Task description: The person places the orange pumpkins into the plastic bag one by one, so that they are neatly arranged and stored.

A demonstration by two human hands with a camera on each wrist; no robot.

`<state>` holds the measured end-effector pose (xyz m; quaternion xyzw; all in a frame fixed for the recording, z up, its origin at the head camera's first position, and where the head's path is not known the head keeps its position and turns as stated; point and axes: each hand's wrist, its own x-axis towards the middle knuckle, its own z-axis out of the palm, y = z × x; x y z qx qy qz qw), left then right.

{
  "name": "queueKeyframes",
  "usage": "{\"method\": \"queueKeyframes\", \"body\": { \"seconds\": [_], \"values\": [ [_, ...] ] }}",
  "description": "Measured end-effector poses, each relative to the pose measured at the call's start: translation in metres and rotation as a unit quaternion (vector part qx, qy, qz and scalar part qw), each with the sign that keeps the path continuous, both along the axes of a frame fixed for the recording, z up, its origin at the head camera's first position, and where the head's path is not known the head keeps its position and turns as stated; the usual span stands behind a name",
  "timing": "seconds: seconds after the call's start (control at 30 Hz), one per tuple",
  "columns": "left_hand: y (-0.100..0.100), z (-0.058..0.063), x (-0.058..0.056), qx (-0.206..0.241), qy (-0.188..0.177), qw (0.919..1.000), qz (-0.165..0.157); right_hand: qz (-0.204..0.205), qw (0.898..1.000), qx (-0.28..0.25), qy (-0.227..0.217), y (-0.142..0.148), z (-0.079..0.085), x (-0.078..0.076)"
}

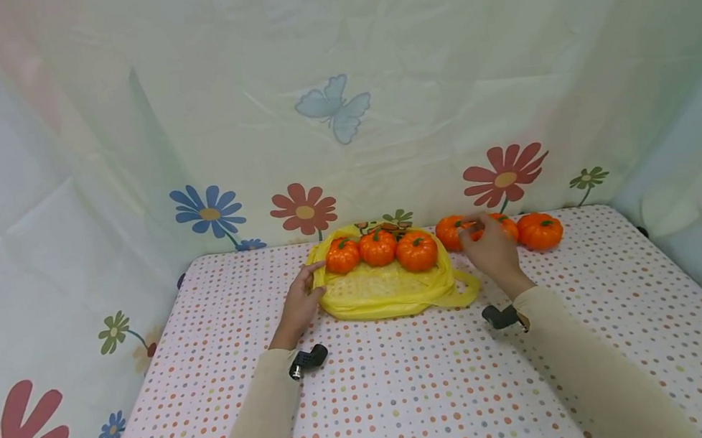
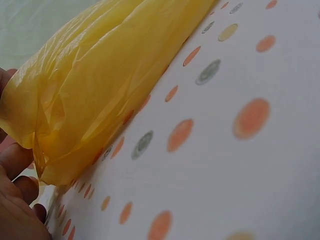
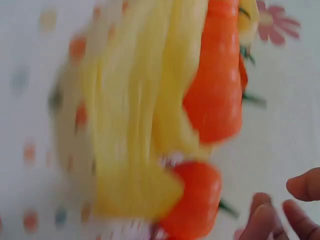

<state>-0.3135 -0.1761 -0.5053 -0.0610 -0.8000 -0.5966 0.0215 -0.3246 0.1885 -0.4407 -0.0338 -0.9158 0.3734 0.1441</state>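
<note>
A yellow plastic bag (image 1: 374, 308) lies on the table with its mouth spread, and three small orange pumpkins (image 1: 417, 251) sit in it. My left hand (image 1: 300, 302) pinches the bag's left edge; the left wrist view shows fingers on both sides of the yellow film (image 2: 95, 85). To the right of the bag stands a row of three more pumpkins (image 1: 539, 231). Over the left and middle ones is my right hand (image 1: 492, 250), partly covering them. In the right wrist view its thumb and fingers (image 3: 305, 185) stand apart with nothing between them.
One handle loop (image 1: 467, 289) of the bag sticks out to the right on the dotted tablecloth (image 1: 396, 387). Dark and orange printing shows at the bag's back edge. A flowered curtain (image 1: 393, 134) hangs behind and on both sides of the table.
</note>
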Motion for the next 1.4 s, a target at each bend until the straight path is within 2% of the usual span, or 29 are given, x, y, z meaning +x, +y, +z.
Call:
{"method": "queueKeyframes", "body": {
  "seconds": [0.1,0.2,0.33,0.47,0.57,0.83,1.2,1.3,1.4],
  "values": [
    [-0.001,0.000,-0.001,0.003,0.002,1.0000,0.002,0.021,0.999,-0.035,0.017,0.015,-0.002,-0.010],
    [-0.001,-0.001,-0.001,0.007,0.004,1.0000,-0.001,0.054,0.997,-0.050,0.005,0.026,-0.005,-0.020],
    [-0.001,-0.003,-0.001,0.006,0.001,1.0000,-0.004,0.088,0.994,-0.032,-0.061,0.035,-0.009,-0.034],
    [-0.001,-0.005,-0.003,0.001,0.000,1.0000,-0.002,0.139,0.982,0.002,-0.130,0.038,-0.011,-0.045],
    [-0.001,-0.003,-0.002,0.000,0.003,1.0000,-0.004,0.157,0.975,0.028,-0.154,0.037,-0.013,-0.050],
    [0.002,-0.001,-0.001,-0.001,0.001,1.0000,0.005,0.131,0.974,0.053,-0.176,0.029,-0.019,-0.051],
    [0.000,-0.002,-0.002,0.000,0.000,1.0000,0.005,0.126,0.978,0.100,-0.131,0.032,-0.026,-0.056],
    [0.001,-0.001,-0.001,-0.001,0.004,1.0000,0.005,0.119,0.980,0.097,-0.124,0.032,-0.028,-0.055],
    [0.001,-0.001,-0.001,-0.003,0.000,1.0000,0.009,0.109,0.986,0.069,-0.108,0.032,-0.026,-0.052]
  ]
}}
